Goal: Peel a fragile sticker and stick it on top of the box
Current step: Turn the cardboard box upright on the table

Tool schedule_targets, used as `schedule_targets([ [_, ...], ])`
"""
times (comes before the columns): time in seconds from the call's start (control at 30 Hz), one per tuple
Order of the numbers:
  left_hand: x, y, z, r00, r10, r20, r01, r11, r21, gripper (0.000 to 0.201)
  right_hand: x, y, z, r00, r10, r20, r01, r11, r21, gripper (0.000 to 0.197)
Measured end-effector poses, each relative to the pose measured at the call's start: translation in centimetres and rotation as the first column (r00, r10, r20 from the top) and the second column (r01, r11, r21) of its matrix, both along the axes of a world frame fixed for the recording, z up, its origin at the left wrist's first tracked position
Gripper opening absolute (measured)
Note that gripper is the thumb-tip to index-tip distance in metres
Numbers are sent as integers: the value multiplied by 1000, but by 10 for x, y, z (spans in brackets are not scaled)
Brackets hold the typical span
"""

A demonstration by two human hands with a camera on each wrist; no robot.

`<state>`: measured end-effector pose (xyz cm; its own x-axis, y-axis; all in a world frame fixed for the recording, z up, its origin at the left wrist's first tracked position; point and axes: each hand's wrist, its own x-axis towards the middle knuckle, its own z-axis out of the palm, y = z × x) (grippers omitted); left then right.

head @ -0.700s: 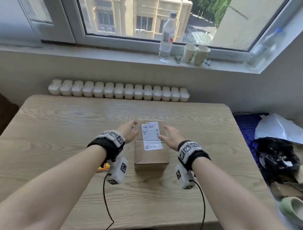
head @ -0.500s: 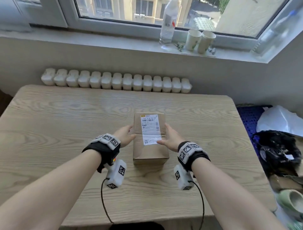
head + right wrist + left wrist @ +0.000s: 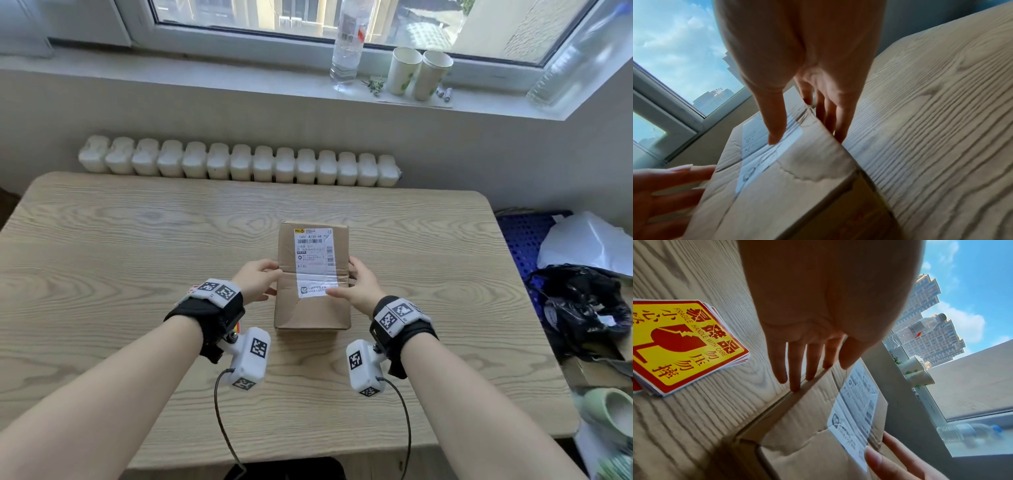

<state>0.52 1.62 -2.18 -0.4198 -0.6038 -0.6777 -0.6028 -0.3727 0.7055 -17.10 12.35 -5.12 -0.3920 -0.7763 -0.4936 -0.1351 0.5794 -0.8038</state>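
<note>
Cardboard box (image 3: 311, 274) between flat left hand (image 3: 255, 284) and right hand (image 3: 359, 289) | fragile stickers (image 3: 680, 344) plain only from left wrist

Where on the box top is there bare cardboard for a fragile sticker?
On the cardboard box, the near end between the shipping label and the near edge is bare, as is a narrow left strip. The label fills the rest. Left hand and right hand flank the sides.

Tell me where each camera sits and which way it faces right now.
Head: worn on the head, looking down at the cardboard box on the table; both forearms show.
Left wrist: looks along the left hand past the fragile stickers.
Right wrist: looks along the right hand toward the window.
All three share the box's shipping label.
</note>
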Motion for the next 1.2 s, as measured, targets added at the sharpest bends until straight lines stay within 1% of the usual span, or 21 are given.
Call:
schedule_targets([
  [0.07, 1, 1, 9, 999, 40, -21, -39, 999, 14, 35, 1, 1, 7, 994, -53, 92, 57, 997, -49, 61],
  [0.1, 0, 2, 14, 997, 65, -38, -64, 998, 28, 33, 3, 1, 12, 980, -104, 171, 115, 992, -56, 58],
  [0.13, 0, 2, 18, 995, 90, -49, -88, 995, 44, 36, 3, 0, 15, 955, -162, 247, 180, 982, -52, 56],
  [0.2, -2, 4, 26, 989, 136, -56, -132, 989, 67, 43, 4, -1, 21, 901, -257, 350, 284, 958, -26, 51],
  [0.3, -6, 6, 36, 980, 186, -72, -177, 977, 115, 55, 4, 0, 29, 843, -323, 430, 374, 927, -35, 38],
  [0.37, -9, 6, 39, 971, 229, -74, -219, 969, 117, 67, 1, 2, 31, 826, -329, 458, 388, 921, -39, 41],
  [0.43, -13, 7, 39, 950, 302, -83, -295, 951, 89, 73, -2, 4, 31, 811, -324, 487, 383, 923, -22, 46],
  [0.5, -17, 8, 39, 934, 344, -91, -342, 939, 38, 69, -5, 5, 31, 805, -334, 491, 392, 920, -18, 51],
  [0.53, -19, 9, 40, 933, 347, -90, -348, 938, 10, 66, -6, 6, 29, 806, -341, 484, 398, 917, -17, 57],
  [0.57, -21, 10, 41, 936, 341, -90, -344, 939, -16, 65, -6, 6, 28, 806, -348, 479, 406, 914, -18, 64],
  [0.63, -24, 12, 44, 945, 315, -89, -320, 947, -44, 70, -7, 6, 25, 800, -375, 468, 429, 903, -8, 75],
  [0.67, -26, 12, 45, 951, 297, -88, -302, 952, -50, 71, -7, 6, 24, 800, -383, 462, 434, 901, -5, 76],
  [0.7, -27, 12, 46, 956, 278, -89, -284, 957, -62, 70, -7, 6, 23, 805, -386, 450, 436, 900, -7, 72],
  [0.8, -28, 14, 49, 964, 255, -73, -261, 962, -78, 62, -4, 7, 24, 825, -392, 407, 441, 897, -31, 48],
  [0.87, -28, 15, 51, 956, 286, -69, -290, 956, -52, 67, -3, 10, 24, 820, -394, 415, 452, 890, -49, 43],
  [0.93, -26, 15, 51, 946, 316, -73, -319, 947, -32, 70, -4, 13, 24, 803, -389, 452, 467, 881, -71, 47],
  [0.97, -25, 16, 51, 946, 316, -73, -320, 947, -35, 66, -4, 15, 24, 799, -384, 463, 469, 880, -79, 50],
  [1.07, -18, 20, 46, 949, 299, -102, -304, 952, -43, 40, -3, 17, 27, 815, -372, 444, 455, 885, -94, 60],
  [1.1, -16, 21, 44, 950, 290, -116, -296, 955, -34, 36, -3, 18, 28, 821, -369, 436, 449, 889, -93, 65],
  [1.17, -13, 23, 40, 953, 271, -134, -274, 962, -4, 47, -5, 18, 29, 825, -369, 428, 448, 888, -99, 69],
  [1.2, -12, 24, 39, 954, 265, -139, -266, 964, 10, 50, -6, 19, 30, 826, -370, 426, 452, 885, -108, 65],
])
